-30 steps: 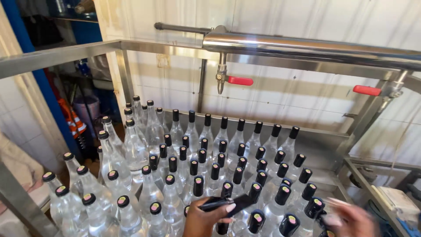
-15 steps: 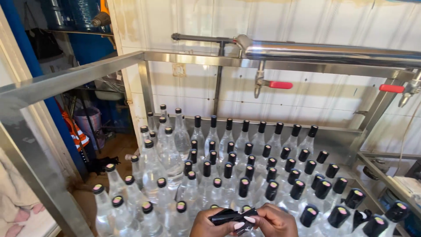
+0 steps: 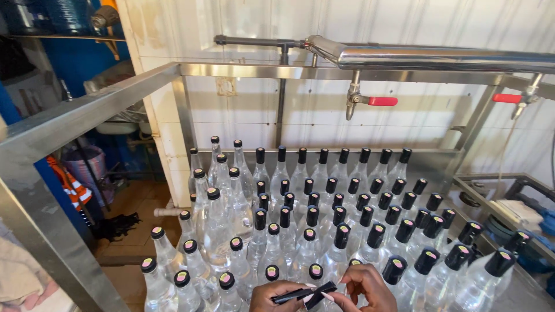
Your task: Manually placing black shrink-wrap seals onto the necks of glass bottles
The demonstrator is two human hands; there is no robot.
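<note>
Both hands now sit together at the near edge, low and centre; a second ago they were apart, the right one off at the near right corner among the bottles. Left hand (image 3: 276,296) pinches one end of a flat black sleeve (image 3: 305,293), fingers closed on it. Right hand (image 3: 363,287) meets it from the right, fingertips closed on the other end of the same sleeve. Judgement: the sleeve is being opened or readied over the bottle tops just below it, not yet seated on any neck.

Outward from the hands:
- Clear glass bottles (image 3: 272,248) stand packed upright across the steel table (image 3: 523,289), near to far.
- Near-left and far-left bottles show short caps with pale round tops (image 3: 226,279).
- Centre, right and far rows carry taller black sleeves over the necks (image 3: 342,236).
- Far above, a steel pipe (image 3: 439,58) runs left to right, with two taps with red handles (image 3: 383,101).
- Small pale square tag (image 3: 226,86) on the far wall, left of centre; too small to tell more.
- Blue drum (image 3: 81,167) and orange cloth on the floor at left.
</note>
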